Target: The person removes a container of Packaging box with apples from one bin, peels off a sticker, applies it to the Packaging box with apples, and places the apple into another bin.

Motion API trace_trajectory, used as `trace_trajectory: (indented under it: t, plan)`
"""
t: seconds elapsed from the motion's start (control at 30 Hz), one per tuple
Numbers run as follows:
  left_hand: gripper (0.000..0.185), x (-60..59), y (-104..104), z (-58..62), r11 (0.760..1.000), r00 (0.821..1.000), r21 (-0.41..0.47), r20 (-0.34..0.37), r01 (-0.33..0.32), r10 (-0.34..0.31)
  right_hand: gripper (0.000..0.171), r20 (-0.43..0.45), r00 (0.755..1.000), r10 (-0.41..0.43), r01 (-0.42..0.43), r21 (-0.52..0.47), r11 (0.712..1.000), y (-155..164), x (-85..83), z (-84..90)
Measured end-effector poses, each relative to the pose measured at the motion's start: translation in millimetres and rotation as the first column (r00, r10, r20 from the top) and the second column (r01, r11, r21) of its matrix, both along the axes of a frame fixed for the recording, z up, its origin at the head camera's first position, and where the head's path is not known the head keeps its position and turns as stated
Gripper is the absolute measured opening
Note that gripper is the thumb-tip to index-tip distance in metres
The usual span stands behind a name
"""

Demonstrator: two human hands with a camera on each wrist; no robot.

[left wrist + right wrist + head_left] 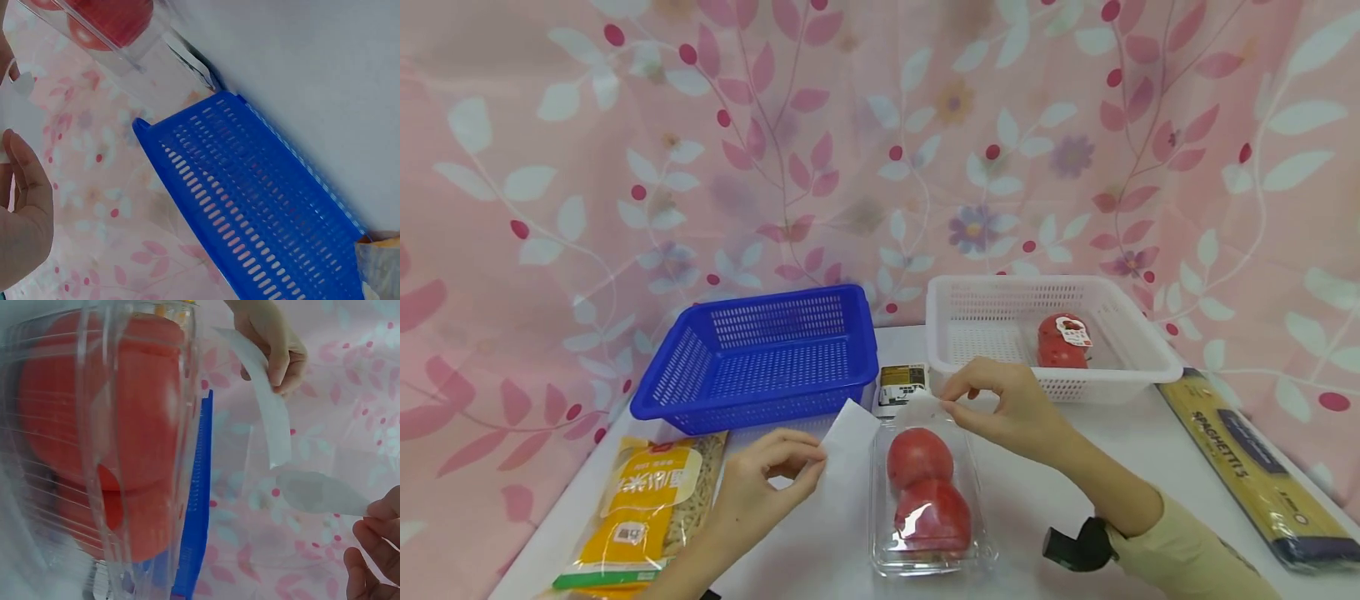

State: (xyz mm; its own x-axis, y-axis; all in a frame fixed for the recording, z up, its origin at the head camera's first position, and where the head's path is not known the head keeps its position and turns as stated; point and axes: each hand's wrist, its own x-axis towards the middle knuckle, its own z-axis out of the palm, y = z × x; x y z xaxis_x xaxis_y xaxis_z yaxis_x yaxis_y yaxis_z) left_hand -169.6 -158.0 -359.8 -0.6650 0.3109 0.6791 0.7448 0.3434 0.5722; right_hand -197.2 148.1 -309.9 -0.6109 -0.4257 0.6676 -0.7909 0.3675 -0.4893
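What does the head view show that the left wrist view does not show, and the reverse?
Only the head view shows the white basket with a tomato pack, the spaghetti, the right hand and the whole yellow noodle bag. Only the left wrist view shows the blue basket slots from close up. Both show the left hand pinching white paper, and the clear tomato box.

Glossy clear plastic clamshell box (928,500) with smooth red tomatoes, matt white paper label (850,450) just left of it, perforated shiny blue plastic basket (760,354), white plastic mesh basket (1052,333), glossy yellow pasta bag (640,508), matt floral cloth backdrop (850,150).
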Motion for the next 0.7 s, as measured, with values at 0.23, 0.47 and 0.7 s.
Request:
trace_trajectory:
  t: [0.23, 0.47, 0.7]
  plan:
    - [0.012, -13.1, -17.9, -8.5, 0.961, 0.893, -0.269, 0.412, -0.069, 0.18, 0.02, -0.164, 0.986, -0.043, 0.069, 0.157, 0.985, -3.8, 0.8, -17.5]
    - [0.034, -21.8, -26.5, -18.6, 0.877, 0.783, -0.464, 0.59, 0.126, 0.199, 0.01, -0.306, 0.951, 0.043, 0.034, 0.244, 0.969, -3.9, 3.4, -34.2]
    - [0.041, -15.7, -27.1, -18.0, 0.786, 0.734, -0.589, 0.616, 0.187, 0.287, 0.023, -0.294, 0.952, 0.087, -0.003, 0.274, 0.962, -6.6, 10.5, -45.3]
